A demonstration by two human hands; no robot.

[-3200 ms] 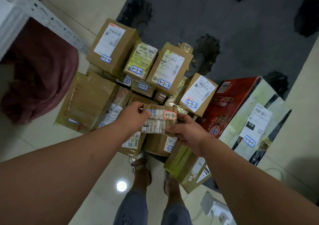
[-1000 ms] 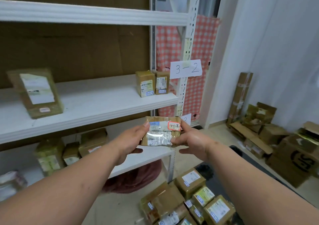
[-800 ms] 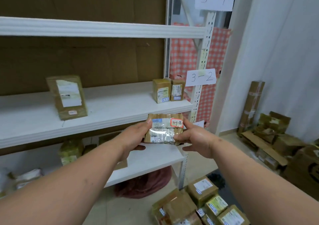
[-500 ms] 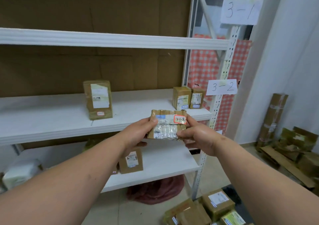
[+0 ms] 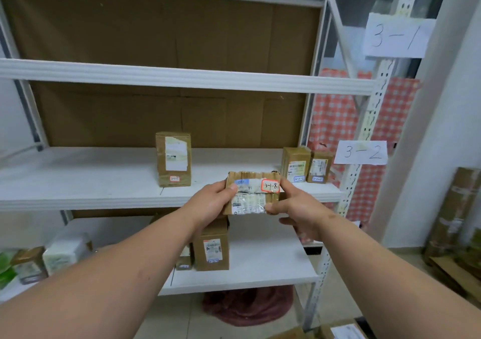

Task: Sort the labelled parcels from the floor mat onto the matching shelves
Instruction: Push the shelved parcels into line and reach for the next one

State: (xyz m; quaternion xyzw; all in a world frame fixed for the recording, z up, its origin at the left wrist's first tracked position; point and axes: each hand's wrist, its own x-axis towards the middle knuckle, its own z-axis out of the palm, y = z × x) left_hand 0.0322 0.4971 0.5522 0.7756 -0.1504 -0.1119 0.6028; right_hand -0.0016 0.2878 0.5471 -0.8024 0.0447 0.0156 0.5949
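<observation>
A: Between your two hands, at chest height before the rack, sits the parcel (image 5: 252, 192). Your left hand (image 5: 214, 201) has its thumb curled over the front face and the other fingers wrapped behind; your right hand (image 5: 296, 208) pinches the right end, thumb on the lower edge, a fingertip on top beside the red-edged sticker (image 5: 270, 185).

B: Why hold it that way?

A: I'd judge it keeps the label facing you. Your fingers clamp only the ends, so the handwritten "3-1-8" stays uncovered and you can check it against the rack signs.

B: And the signs?

A: On the right upright, the "3-2" sign (image 5: 361, 152) hangs level with the middle shelf (image 5: 78, 180), where one tall box (image 5: 173, 158) and two small boxes (image 5: 306, 164) stand. The "3-1" sign (image 5: 398, 35) is higher up, above the upper shelf (image 5: 182, 76). So the matching shelf is probably up there.

B: What has changed from earlier?

A: About three seconds ago you were looking down at the heap on the floor mat with this same parcel in the same two-handed grip. Since then your view has lifted across the rack; half a second ago the parcel sat in front of the middle shelf's front edge much as it does now, with the "3-1" sign already near the top of view.
</observation>
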